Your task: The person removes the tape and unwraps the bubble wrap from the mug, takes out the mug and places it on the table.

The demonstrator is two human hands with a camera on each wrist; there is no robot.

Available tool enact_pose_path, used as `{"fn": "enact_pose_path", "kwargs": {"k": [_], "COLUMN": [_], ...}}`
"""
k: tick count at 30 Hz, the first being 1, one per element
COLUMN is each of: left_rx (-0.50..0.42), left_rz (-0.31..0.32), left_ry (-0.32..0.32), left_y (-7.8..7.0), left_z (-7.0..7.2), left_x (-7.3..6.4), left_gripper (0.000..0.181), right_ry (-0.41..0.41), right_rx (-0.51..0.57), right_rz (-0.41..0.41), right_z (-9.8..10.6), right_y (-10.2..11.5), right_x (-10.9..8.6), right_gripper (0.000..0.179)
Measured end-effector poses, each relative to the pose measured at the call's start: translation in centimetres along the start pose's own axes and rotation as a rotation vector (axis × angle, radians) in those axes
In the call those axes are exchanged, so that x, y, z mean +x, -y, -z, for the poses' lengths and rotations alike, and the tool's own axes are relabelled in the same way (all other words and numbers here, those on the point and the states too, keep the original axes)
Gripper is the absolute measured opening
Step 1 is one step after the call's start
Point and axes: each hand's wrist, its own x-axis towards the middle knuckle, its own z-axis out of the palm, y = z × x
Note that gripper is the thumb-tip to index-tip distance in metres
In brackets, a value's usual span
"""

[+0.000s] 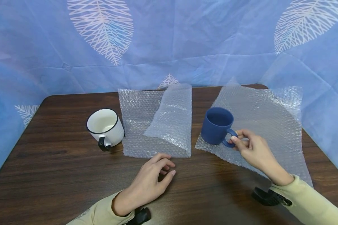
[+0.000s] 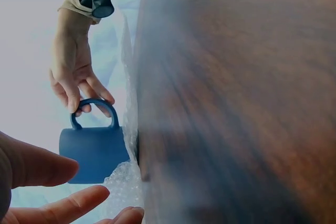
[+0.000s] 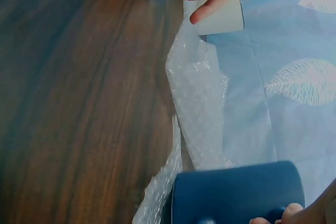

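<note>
In the head view a blue mug [image 1: 215, 128] stands upright on the near left corner of the right-hand bubble wrap sheet [image 1: 259, 125]. My right hand [image 1: 254, 150] pinches its handle between thumb and fingers; the left wrist view shows that handle [image 2: 113, 109] with the fingertips around it. My left hand [image 1: 149, 181] holds nothing, its fingers loosely bent over the table just short of a second bubble wrap sheet [image 1: 140, 143], which has one flap folded over. Left of that sheet, a white mug [image 1: 107, 129] with a black rim and handle stands upright.
The dark wooden table [image 1: 53, 175] reaches back to a blue cloth backdrop [image 1: 200, 37] printed with white leaves. The right-hand sheet's far corner rises against the cloth. Each wrist wears a black strap device [image 1: 267, 197].
</note>
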Motion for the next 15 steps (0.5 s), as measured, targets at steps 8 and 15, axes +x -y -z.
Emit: {"fn": "enact_pose_path", "kwargs": {"k": [8, 15], "left_rx": [-0.007, -0.011], "left_rz": [0.01, 0.01], "left_ry": [0.006, -0.007], "left_y": [0.0, 0.0], "left_z": [0.2, 0.2], "left_x": [0.0, 0.0], "left_gripper": [0.012, 0.011], "right_ry": [-0.07, -0.107], "right_rx": [-0.004, 0.099], "right_rz": [-0.074, -0.037], "right_z": [0.2, -0.5], "right_y": [0.3, 1.6], "right_x": [0.8, 1.9], "right_gripper": [0.034, 0.035]}}
